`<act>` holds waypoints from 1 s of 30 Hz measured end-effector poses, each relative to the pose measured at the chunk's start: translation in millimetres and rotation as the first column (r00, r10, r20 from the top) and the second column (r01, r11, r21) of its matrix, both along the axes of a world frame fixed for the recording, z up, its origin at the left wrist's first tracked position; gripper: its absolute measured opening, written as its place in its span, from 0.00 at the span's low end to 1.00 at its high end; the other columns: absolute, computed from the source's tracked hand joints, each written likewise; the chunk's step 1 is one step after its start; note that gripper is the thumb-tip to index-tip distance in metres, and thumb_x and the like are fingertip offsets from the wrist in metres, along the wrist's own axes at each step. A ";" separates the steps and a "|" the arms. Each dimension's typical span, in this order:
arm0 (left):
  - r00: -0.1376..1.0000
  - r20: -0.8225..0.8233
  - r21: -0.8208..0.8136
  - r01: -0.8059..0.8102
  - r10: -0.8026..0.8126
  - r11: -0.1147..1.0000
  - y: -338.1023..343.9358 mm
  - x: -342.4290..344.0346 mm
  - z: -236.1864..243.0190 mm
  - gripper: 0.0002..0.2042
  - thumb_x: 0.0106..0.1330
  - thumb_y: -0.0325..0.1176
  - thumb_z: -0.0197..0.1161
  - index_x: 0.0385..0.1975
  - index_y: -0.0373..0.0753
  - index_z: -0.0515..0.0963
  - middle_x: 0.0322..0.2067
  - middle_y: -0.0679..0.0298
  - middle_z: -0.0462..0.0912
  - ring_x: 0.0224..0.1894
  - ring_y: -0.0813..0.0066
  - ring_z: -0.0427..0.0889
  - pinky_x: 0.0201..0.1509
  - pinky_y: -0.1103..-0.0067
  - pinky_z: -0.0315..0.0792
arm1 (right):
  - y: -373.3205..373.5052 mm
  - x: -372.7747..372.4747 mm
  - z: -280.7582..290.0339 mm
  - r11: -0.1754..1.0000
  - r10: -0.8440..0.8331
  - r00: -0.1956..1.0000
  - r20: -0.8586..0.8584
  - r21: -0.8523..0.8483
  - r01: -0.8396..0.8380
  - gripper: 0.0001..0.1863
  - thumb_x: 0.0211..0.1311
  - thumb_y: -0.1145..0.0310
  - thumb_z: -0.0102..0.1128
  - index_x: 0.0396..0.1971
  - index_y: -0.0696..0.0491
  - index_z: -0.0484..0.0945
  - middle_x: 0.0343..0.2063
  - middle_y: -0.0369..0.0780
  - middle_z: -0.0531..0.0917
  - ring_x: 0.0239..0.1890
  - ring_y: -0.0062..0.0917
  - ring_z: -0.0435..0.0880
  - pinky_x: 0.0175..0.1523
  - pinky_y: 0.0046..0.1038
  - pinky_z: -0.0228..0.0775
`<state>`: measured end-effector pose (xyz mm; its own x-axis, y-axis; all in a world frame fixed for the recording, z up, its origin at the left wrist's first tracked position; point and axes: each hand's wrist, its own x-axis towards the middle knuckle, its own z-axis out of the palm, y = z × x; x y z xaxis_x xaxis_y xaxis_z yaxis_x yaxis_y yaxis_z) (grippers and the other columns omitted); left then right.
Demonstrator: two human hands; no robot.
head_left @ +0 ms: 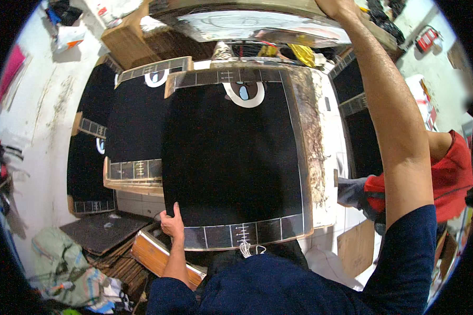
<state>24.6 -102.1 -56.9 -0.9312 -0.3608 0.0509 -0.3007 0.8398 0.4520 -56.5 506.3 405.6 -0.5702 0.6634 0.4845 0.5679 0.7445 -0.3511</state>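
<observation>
In front of me lies a large black cloth panel on a flat board. A white-and-brown eye shape sits at its far end, and dark strips with white lines run along its near and far edges. My left hand is at the panel's near left corner, thumb up along the edge and the other fingers curled, partly hidden. My right arm stretches far forward. My right hand, cut off by the top of the picture, grips the edge of a raised wooden screen-printing frame.
More black panels stand to the left and right. A person in red clothing is at the right, partly behind my arm. Stacked dark boards and a pale green sack lie at the lower left. A red fire extinguisher is on the right wall.
</observation>
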 end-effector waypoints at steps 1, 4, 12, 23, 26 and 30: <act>1.000 0.022 -0.001 0.002 -0.002 1.000 10.6 -0.8 1.6 0.37 0.58 0.66 0.72 0.45 0.30 0.81 0.28 0.47 0.85 0.35 0.45 0.86 0.43 0.56 0.75 | -2.1 0.9 -0.8 1.000 -0.014 1.000 0.005 0.000 0.014 0.28 0.65 0.40 0.52 0.57 0.38 0.85 0.58 0.45 0.84 0.61 0.44 0.82 0.66 0.43 0.72; 0.994 0.027 0.026 0.105 -0.105 0.994 44.8 1.1 4.4 0.40 0.55 0.68 0.73 0.46 0.29 0.80 0.29 0.46 0.85 0.37 0.41 0.86 0.44 0.55 0.75 | -5.9 4.4 0.0 0.996 -0.065 0.998 0.021 -0.058 0.066 0.28 0.65 0.40 0.51 0.59 0.37 0.84 0.59 0.45 0.83 0.62 0.44 0.81 0.67 0.43 0.71; 0.903 0.149 0.223 0.365 -0.402 0.904 77.2 0.4 9.9 0.39 0.49 0.59 0.82 0.48 0.29 0.77 0.40 0.43 0.86 0.47 0.40 0.85 0.54 0.56 0.75 | 0.4 0.6 3.6 1.000 0.008 0.999 0.032 -0.011 -0.007 0.28 0.65 0.44 0.50 0.56 0.44 0.85 0.59 0.46 0.83 0.62 0.43 0.81 0.67 0.41 0.71; 0.879 0.216 0.149 0.400 -0.424 0.904 95.8 5.9 29.7 0.38 0.57 0.54 0.77 0.56 0.28 0.71 0.47 0.38 0.84 0.53 0.37 0.82 0.58 0.55 0.74 | 18.4 -18.4 20.1 0.999 0.046 0.999 -0.024 -0.019 -0.046 0.29 0.65 0.44 0.50 0.52 0.49 0.86 0.56 0.48 0.85 0.60 0.44 0.82 0.65 0.41 0.72; 0.887 0.201 0.139 0.394 -0.416 0.908 100.9 -1.2 32.7 0.44 0.55 0.56 0.78 0.59 0.25 0.68 0.50 0.35 0.82 0.55 0.36 0.81 0.60 0.56 0.73 | 23.7 -25.2 22.9 1.000 0.006 0.999 -0.048 0.003 -0.006 0.31 0.63 0.43 0.52 0.52 0.51 0.86 0.55 0.50 0.85 0.61 0.46 0.82 0.65 0.41 0.72; 0.904 0.258 0.076 0.333 -0.341 0.940 104.3 -8.4 29.3 0.46 0.52 0.60 0.79 0.58 0.26 0.68 0.52 0.37 0.82 0.55 0.38 0.81 0.60 0.56 0.73 | 31.7 -32.4 27.3 1.000 0.002 0.999 -0.048 -0.001 -0.002 0.35 0.60 0.42 0.53 0.54 0.56 0.84 0.56 0.54 0.83 0.61 0.48 0.81 0.65 0.41 0.73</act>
<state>16.2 2.2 -27.6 -0.9757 -0.0206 -0.2182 -0.1133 0.8998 0.4214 -88.9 538.0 433.0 -0.5474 0.6629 0.5108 0.5490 0.7452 -0.3786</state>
